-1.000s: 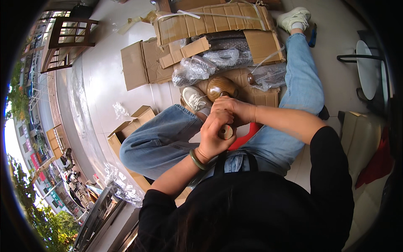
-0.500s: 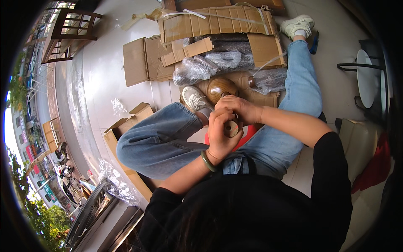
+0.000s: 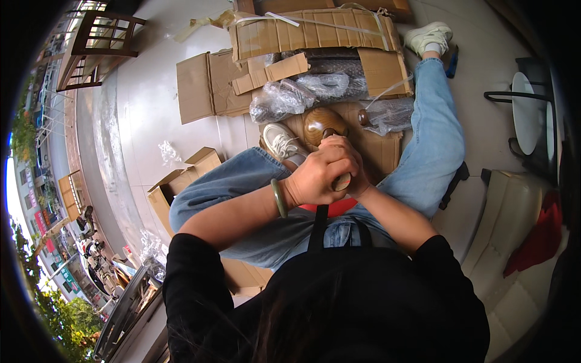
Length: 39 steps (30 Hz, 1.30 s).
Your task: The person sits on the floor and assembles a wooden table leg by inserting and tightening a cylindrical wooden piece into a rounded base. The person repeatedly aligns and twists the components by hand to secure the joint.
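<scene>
Hands come first, clasped together just above the lap. The left hand (image 3: 318, 175), with a green bangle (image 3: 278, 198) on its wrist, is curled tight over the top of a small tan cylinder-shaped piece (image 3: 342, 181), and the right hand (image 3: 357, 181) is wrapped round from the 3 o'clock side, mostly hidden behind the left. Only the lower end of the piece shows between the fingers, so what it is cannot be told. A second ago more of that piece was visible between the two hands and the left wrist sat lower; now the left hand has closed over it and the grip looks firmer, as if both hands bear on it together.

Just past the knuckles, toward 12 o'clock, one rounded brown wooden object (image 3: 325, 125) rests on flattened cardboard between the legs. One small dark wooden knob (image 3: 363, 117) lies at 1 o'clock of it, beside crumpled clear plastic wrap (image 3: 387, 115). A second bundle of plastic wrap (image 3: 284, 100) lies at 11 o'clock.

Two pale sneakers show: one (image 3: 282, 142) at 9 o'clock of the wooden object, one (image 3: 428, 36) far out at 1 o'clock. Farther still, one large opened cardboard carton (image 3: 315, 33) sits at 12 o'clock, one small open box (image 3: 181, 181) at 9 o'clock, and one wooden chair (image 3: 100, 33) at 10 o'clock.
</scene>
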Available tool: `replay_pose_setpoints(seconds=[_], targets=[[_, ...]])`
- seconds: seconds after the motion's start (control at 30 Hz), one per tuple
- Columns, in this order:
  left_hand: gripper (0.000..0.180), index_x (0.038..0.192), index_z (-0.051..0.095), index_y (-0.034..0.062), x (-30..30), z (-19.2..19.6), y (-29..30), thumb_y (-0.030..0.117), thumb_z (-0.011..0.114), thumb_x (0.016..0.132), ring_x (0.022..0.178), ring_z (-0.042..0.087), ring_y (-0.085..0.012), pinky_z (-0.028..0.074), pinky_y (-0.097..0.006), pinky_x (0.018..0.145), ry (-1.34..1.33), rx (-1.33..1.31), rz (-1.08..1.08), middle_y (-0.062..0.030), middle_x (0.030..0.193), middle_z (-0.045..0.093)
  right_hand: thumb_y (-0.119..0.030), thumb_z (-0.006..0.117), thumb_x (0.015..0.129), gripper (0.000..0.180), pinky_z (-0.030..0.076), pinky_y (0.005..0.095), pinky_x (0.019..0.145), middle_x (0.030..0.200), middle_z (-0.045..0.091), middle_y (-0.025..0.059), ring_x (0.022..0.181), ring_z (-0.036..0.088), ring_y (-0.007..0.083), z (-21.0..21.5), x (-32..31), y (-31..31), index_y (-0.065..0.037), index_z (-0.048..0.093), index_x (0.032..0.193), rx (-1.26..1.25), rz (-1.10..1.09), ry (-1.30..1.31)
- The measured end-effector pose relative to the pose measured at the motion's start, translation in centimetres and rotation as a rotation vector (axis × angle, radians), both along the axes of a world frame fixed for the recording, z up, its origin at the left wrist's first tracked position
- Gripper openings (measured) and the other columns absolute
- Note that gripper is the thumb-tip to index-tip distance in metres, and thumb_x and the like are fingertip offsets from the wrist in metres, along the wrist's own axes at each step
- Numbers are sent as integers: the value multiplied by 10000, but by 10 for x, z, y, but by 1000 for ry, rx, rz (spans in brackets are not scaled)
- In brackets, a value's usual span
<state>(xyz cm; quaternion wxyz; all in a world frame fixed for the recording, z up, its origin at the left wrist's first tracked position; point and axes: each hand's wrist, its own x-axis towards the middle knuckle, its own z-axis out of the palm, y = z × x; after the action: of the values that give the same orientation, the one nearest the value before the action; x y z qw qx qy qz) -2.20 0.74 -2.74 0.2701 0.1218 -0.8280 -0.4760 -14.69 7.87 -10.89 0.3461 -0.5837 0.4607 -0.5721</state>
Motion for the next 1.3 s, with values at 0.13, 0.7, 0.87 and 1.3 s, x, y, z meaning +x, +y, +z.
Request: replay_pose_setpoints(seconds=[0.13,0.7,0.87,1.3], targets=[[336,924,614,62,-13,-4,-6,47,717,605,906,599,-354,508,-426,776,-80,-12,-55,-128,926,603,-167,735,755,393,464,398,973,1101,612,118,1076,597,286,-4,-12,0,-37,591,1096,36,-33,-39],[332,883,586,24,6,-9,66,-61,734,599,860,632,-266,518,-340,794,37,39,621,-119,916,622,-201,811,572,443,447,385,880,943,614,51,928,605,278,5,-25,-46,-109,603,953,-46,781,296],[310,865,603,46,13,-8,57,-42,719,591,849,620,-268,520,-347,760,45,57,521,-99,901,614,-227,739,697,322,426,377,897,955,626,53,951,617,261,-2,-15,-22,-92,605,956,20,462,221],[310,854,596,54,-20,-3,33,-17,715,577,839,620,-282,524,-362,771,9,0,352,-95,895,600,-266,712,758,319,434,414,938,991,635,79,968,626,285,2,-38,-12,-66,633,994,-35,164,172]])
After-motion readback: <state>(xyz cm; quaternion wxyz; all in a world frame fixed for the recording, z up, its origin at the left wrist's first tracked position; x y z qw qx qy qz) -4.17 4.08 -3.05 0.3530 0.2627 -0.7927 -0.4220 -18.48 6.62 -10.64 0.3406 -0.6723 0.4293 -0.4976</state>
